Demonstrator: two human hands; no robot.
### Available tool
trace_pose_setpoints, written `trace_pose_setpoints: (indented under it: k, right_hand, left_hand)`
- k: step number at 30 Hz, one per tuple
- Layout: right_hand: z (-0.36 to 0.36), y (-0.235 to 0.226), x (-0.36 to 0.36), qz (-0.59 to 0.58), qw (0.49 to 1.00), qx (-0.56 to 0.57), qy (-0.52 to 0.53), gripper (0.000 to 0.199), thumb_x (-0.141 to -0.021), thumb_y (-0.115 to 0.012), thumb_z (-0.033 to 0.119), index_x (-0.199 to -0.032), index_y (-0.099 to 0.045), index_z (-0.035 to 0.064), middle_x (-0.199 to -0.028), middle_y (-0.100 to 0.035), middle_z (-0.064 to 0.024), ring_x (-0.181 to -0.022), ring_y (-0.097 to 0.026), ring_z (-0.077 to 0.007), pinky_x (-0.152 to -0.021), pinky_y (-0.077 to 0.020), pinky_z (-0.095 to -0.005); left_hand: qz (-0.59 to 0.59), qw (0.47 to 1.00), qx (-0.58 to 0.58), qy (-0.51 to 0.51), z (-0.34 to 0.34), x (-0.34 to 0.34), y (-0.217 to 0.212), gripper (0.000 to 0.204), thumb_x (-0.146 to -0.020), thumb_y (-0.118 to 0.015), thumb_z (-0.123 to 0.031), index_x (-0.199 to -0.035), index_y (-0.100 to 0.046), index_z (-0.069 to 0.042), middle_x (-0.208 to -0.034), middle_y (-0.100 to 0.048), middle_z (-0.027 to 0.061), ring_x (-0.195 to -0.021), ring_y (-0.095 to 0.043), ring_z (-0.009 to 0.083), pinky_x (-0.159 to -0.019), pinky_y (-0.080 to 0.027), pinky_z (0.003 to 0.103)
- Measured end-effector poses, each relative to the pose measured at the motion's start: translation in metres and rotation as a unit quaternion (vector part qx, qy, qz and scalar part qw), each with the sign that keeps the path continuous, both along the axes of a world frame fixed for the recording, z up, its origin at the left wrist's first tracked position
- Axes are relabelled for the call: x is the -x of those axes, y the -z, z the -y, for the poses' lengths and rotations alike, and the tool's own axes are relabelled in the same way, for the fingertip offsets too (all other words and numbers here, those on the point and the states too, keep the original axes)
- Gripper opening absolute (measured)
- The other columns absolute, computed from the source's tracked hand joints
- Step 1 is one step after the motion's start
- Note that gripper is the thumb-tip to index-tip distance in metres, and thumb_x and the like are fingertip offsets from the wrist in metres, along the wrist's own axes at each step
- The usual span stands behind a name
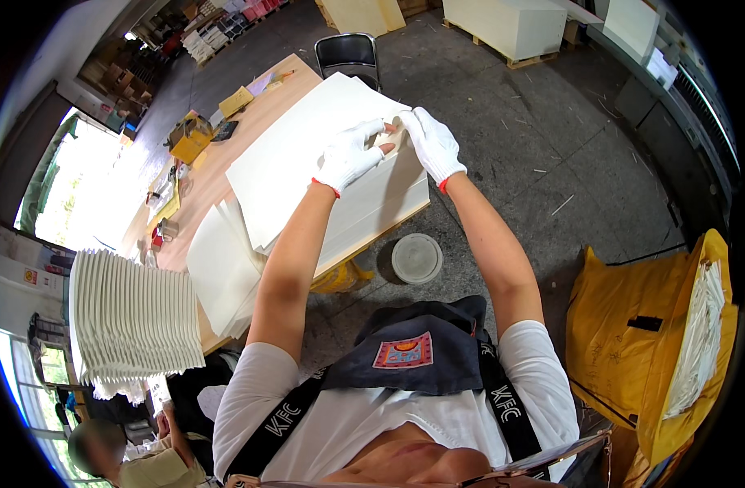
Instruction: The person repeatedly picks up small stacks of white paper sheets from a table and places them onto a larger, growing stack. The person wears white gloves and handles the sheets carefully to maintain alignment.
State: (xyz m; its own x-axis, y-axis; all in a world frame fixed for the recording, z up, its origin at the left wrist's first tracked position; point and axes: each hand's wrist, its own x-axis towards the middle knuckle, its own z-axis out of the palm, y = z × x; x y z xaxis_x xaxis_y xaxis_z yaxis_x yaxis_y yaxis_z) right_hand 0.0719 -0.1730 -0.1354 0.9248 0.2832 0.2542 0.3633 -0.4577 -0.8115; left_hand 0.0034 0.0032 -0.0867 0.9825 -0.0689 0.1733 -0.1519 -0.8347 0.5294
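Note:
A thick stack of large white paper sheets (307,146) lies on the wooden table in front of me. Both my hands wear white knit gloves with red cuffs and are at the stack's far right corner. My left hand (350,156) rests over the top sheets, its bare thumb and fingertip apart beside the corner. Curved round that corner is my right hand (432,145), its fingers together against the sheets' edges; its thumb is hidden. Between the hands the corner looks bent up and shaded. Fanned loose sheets (218,260) lie left of the stack.
A tall pile of white sheets (136,317) stands at the left. Along the table (214,175) are a yellow box (190,137) and small items. A black chair (346,57), a round bucket (417,259) and a yellow-wrapped bale (645,333) stand around. Another person (157,464) is at lower left.

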Motion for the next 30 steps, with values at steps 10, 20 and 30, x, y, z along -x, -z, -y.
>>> trace_pose_setpoints:
  k: [10, 20, 30]
  right_hand:
    - [0.001, -0.004, 0.003, -0.012, 1.000, -0.001, -0.002, 0.050, -0.103, -0.036, 0.055, -0.110, -0.059, 0.0115, -0.098, -0.069, -0.0246, -0.094, -0.066, -0.0444, -0.082, -0.0483, -0.0531]
    - [-0.002, 0.002, 0.001, 0.012, 1.000, 0.001, 0.008, 0.048, -0.103, -0.036, 0.053, -0.107, -0.058, 0.0105, -0.095, -0.069, -0.0241, -0.091, -0.066, -0.0440, -0.080, -0.0483, -0.0530]
    - [0.000, -0.004, 0.005, -0.014, 0.999, -0.029, 0.005, 0.049, -0.102, -0.038, 0.055, -0.106, -0.058, 0.0103, -0.094, -0.069, -0.0239, -0.092, -0.066, -0.0439, -0.079, -0.0478, -0.0527]
  left_hand:
    - [0.007, 1.000, 0.000, -0.006, 0.002, 0.001, -0.004, 0.032, -0.097, -0.059, -0.024, -0.127, -0.067, -0.019, -0.109, -0.072, 0.0139, -0.093, -0.068, 0.0256, -0.087, -0.053, 0.035]
    - [0.008, 0.999, -0.033, 0.000, 0.000, -0.001, 0.004, 0.036, -0.091, -0.070, -0.031, -0.126, -0.068, -0.019, -0.112, -0.072, 0.0119, -0.099, -0.069, 0.0267, -0.091, -0.053, 0.035]
    - [0.013, 0.999, 0.000, -0.031, 0.007, 0.003, -0.005, 0.032, -0.099, -0.057, -0.024, -0.129, -0.067, -0.022, -0.113, -0.071, 0.0147, -0.099, -0.069, 0.0292, -0.090, -0.053, 0.036]
